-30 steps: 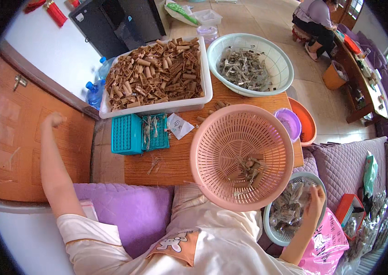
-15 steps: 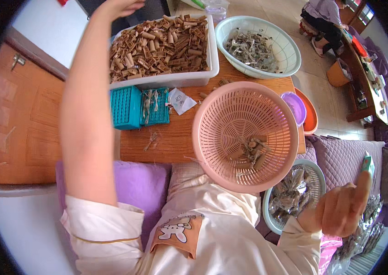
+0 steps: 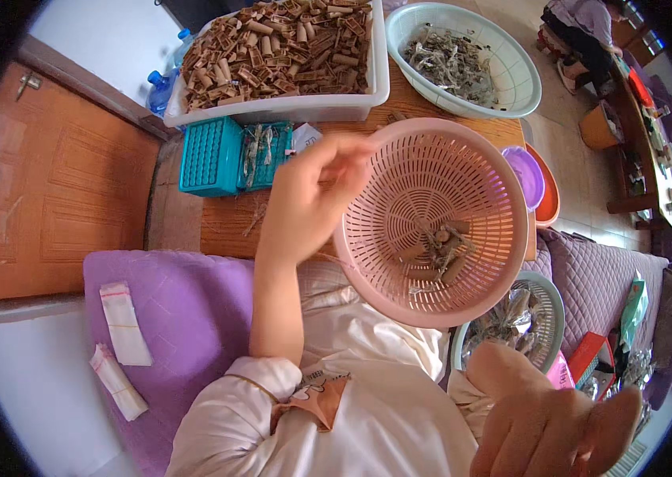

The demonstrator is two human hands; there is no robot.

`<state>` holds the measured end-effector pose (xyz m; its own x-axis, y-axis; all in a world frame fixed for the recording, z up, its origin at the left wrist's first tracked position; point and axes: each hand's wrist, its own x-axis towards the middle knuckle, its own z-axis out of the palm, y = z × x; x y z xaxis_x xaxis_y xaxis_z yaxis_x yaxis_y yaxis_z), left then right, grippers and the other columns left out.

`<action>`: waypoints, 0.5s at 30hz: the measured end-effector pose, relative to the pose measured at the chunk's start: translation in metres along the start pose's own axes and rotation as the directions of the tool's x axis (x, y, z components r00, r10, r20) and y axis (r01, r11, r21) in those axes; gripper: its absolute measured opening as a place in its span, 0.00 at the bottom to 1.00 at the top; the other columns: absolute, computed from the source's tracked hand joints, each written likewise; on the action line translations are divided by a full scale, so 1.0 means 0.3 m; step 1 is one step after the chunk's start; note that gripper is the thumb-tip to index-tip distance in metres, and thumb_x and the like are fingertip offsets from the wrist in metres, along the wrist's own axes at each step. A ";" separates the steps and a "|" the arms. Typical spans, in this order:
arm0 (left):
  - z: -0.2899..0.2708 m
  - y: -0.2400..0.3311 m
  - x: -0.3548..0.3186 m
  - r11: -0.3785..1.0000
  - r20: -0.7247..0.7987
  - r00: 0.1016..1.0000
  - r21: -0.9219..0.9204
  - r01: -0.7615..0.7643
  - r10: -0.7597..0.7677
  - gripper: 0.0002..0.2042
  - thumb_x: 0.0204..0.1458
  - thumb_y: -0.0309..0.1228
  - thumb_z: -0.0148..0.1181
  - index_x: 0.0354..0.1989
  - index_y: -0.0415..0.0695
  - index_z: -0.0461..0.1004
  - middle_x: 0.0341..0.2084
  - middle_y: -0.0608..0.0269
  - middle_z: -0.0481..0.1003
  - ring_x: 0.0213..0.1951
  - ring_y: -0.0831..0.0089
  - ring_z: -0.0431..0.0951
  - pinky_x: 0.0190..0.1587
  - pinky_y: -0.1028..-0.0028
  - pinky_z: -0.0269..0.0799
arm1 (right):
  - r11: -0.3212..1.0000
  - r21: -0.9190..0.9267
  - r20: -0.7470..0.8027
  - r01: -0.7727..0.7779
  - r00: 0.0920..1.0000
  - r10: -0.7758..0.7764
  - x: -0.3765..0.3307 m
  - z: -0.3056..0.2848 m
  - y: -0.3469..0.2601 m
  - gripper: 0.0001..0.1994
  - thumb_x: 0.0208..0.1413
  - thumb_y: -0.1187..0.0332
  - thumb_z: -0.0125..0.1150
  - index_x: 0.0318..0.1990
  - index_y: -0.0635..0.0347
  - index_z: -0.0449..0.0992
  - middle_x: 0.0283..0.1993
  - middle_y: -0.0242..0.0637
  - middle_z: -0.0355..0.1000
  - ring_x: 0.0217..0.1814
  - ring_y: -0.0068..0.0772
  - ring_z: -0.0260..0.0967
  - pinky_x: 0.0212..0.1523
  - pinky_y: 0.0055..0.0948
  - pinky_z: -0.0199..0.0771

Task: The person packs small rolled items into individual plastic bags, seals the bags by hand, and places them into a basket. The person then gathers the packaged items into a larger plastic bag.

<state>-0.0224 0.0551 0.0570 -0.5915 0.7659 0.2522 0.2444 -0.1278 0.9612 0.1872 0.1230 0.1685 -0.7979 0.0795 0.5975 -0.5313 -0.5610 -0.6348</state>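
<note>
- The pink basket (image 3: 431, 315) is right of centre, over the near edge of the wooden table (image 3: 224, 226); it is round, equally long and wide, and its mouth faces up toward the wearer.
- Inside it, brown tubes (image 3: 453, 269) lie in a small heap with clear, stringy scraps — one tube slants up to the right, another lies nearly left to right.
- Dark marks show on the white slip (image 3: 305, 137) beside the teal rack (image 3: 210, 157), and small dark lettering runs above the orange patch (image 3: 324, 405) on the shirt (image 3: 399, 421).
- The left hand (image 3: 324, 187) is at the basket's left rim, fingers bent; blur hides how far open it is and whether it touches or holds the rim.
- The right hand (image 3: 546, 421) is at lower right, in front of the pale blue basket (image 3: 558, 322) — fingers loosely curled, its back turned up; I cannot tell whether it holds anything.
</note>
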 end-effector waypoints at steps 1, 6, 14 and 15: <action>0.006 -0.041 -0.044 0.996 -0.050 0.998 0.080 0.046 -0.042 0.13 0.48 0.34 0.55 0.37 0.37 0.70 0.30 0.61 0.73 0.35 0.73 0.72 0.40 0.76 0.66 | 1.000 -0.004 -0.008 -0.001 1.000 0.001 -0.034 -0.001 0.016 0.01 0.58 0.69 0.36 0.36 0.52 0.55 0.28 0.50 0.70 0.20 0.29 0.68 0.15 0.23 0.68; 0.011 -0.128 -0.240 0.848 -0.091 0.994 0.530 0.000 0.057 0.15 0.46 0.34 0.55 0.41 0.39 0.67 0.39 0.53 0.69 0.43 0.59 0.68 0.46 0.67 0.62 | 0.977 0.175 -0.200 0.119 0.976 -0.083 -0.073 0.000 0.031 0.03 0.57 0.69 0.38 0.39 0.52 0.56 0.26 0.43 0.70 0.14 0.29 0.65 0.10 0.22 0.65; 0.035 -0.211 -0.355 0.710 0.089 0.994 0.697 -0.102 0.055 0.26 0.41 0.37 0.59 0.49 0.41 0.61 0.53 0.48 0.54 0.56 0.49 0.52 0.56 0.54 0.47 | 0.984 0.108 -0.398 0.141 0.913 -0.087 -0.017 0.054 0.030 0.05 0.56 0.72 0.40 0.39 0.52 0.57 0.25 0.43 0.69 0.12 0.29 0.63 0.10 0.21 0.67; 0.044 -0.217 -0.360 0.757 0.023 0.998 0.651 -0.054 0.051 0.28 0.41 0.35 0.58 0.52 0.41 0.58 0.55 0.48 0.52 0.57 0.49 0.50 0.57 0.55 0.45 | 0.965 0.221 -0.431 0.143 0.902 -0.035 -0.016 0.056 0.029 0.05 0.56 0.73 0.39 0.39 0.52 0.57 0.24 0.43 0.69 0.12 0.30 0.64 0.11 0.20 0.68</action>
<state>0.0358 -0.0109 -0.0343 -0.5603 0.7726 0.2984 0.7171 0.2722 0.6417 0.1911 0.1038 0.1685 -0.8236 0.4465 0.3497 -0.5637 -0.7122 -0.4183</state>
